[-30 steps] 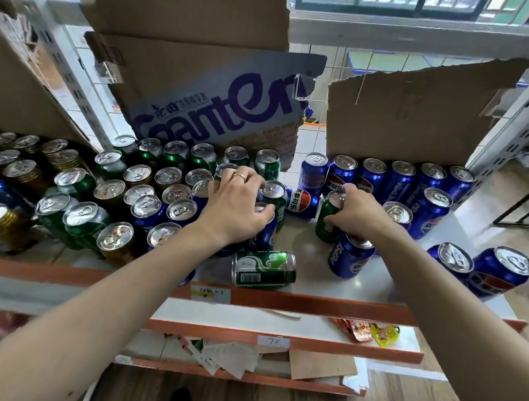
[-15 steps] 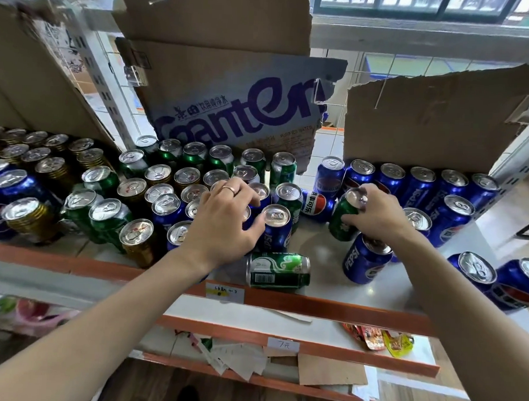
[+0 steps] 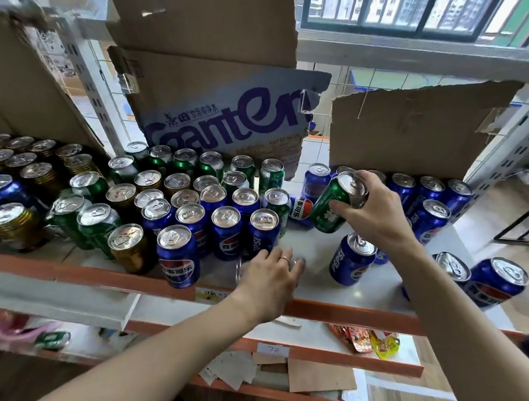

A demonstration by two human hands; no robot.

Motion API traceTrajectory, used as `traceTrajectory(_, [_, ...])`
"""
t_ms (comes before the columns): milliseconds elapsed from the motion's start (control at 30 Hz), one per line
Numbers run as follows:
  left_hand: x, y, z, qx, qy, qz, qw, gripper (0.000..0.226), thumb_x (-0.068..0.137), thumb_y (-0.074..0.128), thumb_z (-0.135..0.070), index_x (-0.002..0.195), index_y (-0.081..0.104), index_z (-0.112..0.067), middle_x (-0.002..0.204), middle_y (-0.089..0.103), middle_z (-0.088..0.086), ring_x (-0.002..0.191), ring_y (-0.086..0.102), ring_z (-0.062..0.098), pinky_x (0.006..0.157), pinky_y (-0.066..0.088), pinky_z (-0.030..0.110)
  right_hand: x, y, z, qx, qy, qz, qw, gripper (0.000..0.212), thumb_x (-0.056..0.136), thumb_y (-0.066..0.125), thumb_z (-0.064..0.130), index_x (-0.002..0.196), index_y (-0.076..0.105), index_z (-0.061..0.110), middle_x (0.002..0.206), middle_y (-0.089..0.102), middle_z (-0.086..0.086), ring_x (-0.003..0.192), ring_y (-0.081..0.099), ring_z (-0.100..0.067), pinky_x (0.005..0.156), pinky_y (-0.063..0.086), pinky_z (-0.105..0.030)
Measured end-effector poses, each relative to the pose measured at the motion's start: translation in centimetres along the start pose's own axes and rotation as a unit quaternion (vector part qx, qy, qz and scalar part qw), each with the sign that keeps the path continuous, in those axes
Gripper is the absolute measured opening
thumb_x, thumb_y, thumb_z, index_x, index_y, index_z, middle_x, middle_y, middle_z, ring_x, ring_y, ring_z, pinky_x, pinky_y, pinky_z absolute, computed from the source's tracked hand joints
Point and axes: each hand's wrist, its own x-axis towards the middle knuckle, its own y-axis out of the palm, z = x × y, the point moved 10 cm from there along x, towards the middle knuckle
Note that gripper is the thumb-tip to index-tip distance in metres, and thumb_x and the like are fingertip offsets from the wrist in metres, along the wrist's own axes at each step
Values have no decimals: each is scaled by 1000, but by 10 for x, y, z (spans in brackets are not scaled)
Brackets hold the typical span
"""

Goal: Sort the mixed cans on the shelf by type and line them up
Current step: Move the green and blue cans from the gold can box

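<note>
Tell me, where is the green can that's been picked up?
The green can is tilted in the right hand, lifted right of centre, between the mixed cluster and the blue cans along the back.

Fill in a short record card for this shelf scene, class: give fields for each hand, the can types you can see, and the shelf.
right hand: holds a tilted green can, lifted off the shelf
left hand: laid over a can at the shelf's front edge; that can mostly hidden
can types: green, blue Pepsi cans, gold cans
shelf: white top, orange front edge
sorting: colours mixed at centre
</note>
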Motion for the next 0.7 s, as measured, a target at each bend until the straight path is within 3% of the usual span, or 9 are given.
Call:
traceTrajectory(133, [7, 4, -1, 66, 3, 24, 998, 43, 88, 50, -27, 130, 52, -16, 108, 65, 13, 102, 56, 32, 80, 44, 37, -9, 4, -2, -5, -9, 14, 1000, 73, 78, 81, 23, 142, 46, 14, 126, 63, -5, 100, 53, -11, 86, 39, -22])
traceTrajectory(300, [1, -17, 21, -30, -15, -16, 999, 71, 85, 65, -48, 140, 42, -9, 125, 58, 14, 115, 48, 33, 89, 46, 43, -18, 7, 2, 4, -30, 26, 999, 75, 79, 81, 24, 144, 44, 15, 128, 62, -7, 103, 53, -12, 87, 40, -25])
traceTrajectory(467, [-38, -48, 64, -154, -77, -105, 979, 67, 80, 69, -55, 122, 53, -5, 107, 66, 10, 98, 60, 26, 76, 57, 40, -25, 11, 12, 18, -45, 31, 998, 74, 80, 80, 24, 144, 45, 17, 129, 62, -7, 105, 50, -11, 90, 39, -27])
traceTrajectory(633, [-66, -42, 94, -163, -131, -103, 972, 68, 83, 64, -59, 123, 55, -5, 101, 67, 7, 91, 60, 23, 77, 52, 32, -26, 26, 32, 11, -66, 36, 997, 73, 81, 80, 25, 144, 45, 18, 130, 61, -4, 106, 48, -8, 91, 37, -25])
traceTrajectory(700, [-72, -45, 104, -113, -150, -110, 976, 66, 82, 62, -63, 114, 59, -6, 92, 67, 6, 85, 60, 23, 75, 50, 34, -24, 30, 42, 17, -78, 25, 997, 72, 80, 80, 24, 143, 45, 17, 126, 61, -1, 107, 50, -9, 93, 40, -26])
